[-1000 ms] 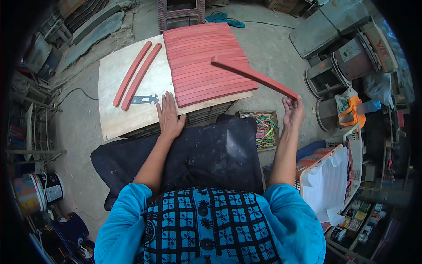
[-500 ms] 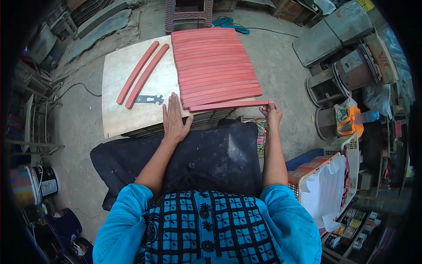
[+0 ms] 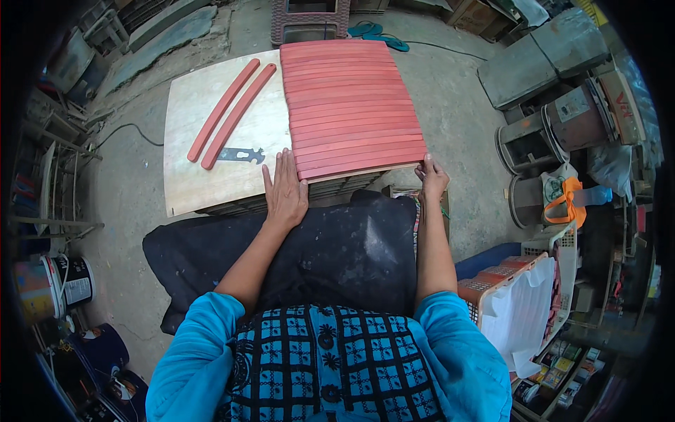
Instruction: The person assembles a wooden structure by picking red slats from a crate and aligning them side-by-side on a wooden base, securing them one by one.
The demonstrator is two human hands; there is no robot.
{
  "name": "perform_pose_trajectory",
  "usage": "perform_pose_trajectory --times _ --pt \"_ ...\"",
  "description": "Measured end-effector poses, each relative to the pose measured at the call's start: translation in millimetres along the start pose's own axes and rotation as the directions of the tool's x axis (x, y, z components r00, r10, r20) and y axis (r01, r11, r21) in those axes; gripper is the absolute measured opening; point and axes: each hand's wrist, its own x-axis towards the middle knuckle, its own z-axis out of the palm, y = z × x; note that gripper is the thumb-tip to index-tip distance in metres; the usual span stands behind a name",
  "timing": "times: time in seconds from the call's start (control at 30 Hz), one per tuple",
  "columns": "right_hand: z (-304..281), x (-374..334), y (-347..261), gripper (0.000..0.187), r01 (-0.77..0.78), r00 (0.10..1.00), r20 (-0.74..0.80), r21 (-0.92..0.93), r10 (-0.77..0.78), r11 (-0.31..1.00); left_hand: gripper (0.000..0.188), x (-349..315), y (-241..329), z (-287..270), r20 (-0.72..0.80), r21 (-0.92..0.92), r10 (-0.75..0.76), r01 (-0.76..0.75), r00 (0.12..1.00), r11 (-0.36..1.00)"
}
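I have the left hand (image 3: pixel 286 193) laid flat and palm down at the board's (image 3: pixel 184 116) near edge, fingers stretched toward the far edge, nothing in its grasp. It lies at the near left corner of the red strips (image 3: pixel 355 112), its index finger and thumb right beside the end of the nearest strip; from here I can't tell how firmly they touch.

My right hand (image 3: pixel 434 177) is at the other end of that same strip, by the board's near right corner, with the fingers bent in and the fingertips against the wood. I can't tell whether it pinches the strip or only presses on its end.

The strips lie side by side over the right part of the board, from the far edge almost to the near one, their left ends making a nearly straight line. Two loose strips (image 3: pixel 241 114) lie slantwise on the bare left part, near each other, and a grey metal plate (image 3: pixel 242 155) sits between their near ends and my left fingers.

Below the near edge I see a dark slatted base (image 3: pixel 337 186), then a dark cloth (image 3: pixel 309 246) across the lap. A box (image 3: pixel 404 190) is partly hidden behind the right forearm.
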Motion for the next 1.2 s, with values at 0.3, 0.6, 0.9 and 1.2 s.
perform_pose_trajectory --times 0.3,0.6,0.9,1.2 --pt "0.6 1.5 4.0 0.038 0.039 0.997 0.069 0.059 -0.043 0.998 0.071 4.8 4.7 -4.8 0.029 -0.010 -0.048 0.048 0.998 0.999" --pt "19.2 41.6 -16.7 0.073 -0.046 0.917 0.395 0.248 -0.058 0.968 0.070 55.5 1.2 18.5 -0.208 -0.598 -0.166 0.010 0.964 0.801" --pt "8.5 72.1 -24.3 0.075 -0.193 0.736 0.674 0.124 0.060 0.973 0.054 64.6 10.3 16.8 -0.228 -0.552 -0.065 -0.074 0.971 0.831" --pt "58.0 63.3 -56.3 0.063 0.276 0.780 0.616 -0.178 -0.112 0.944 0.061 56.6 1.4 8.8 -0.178 -0.721 -0.179 -0.005 0.968 0.693"
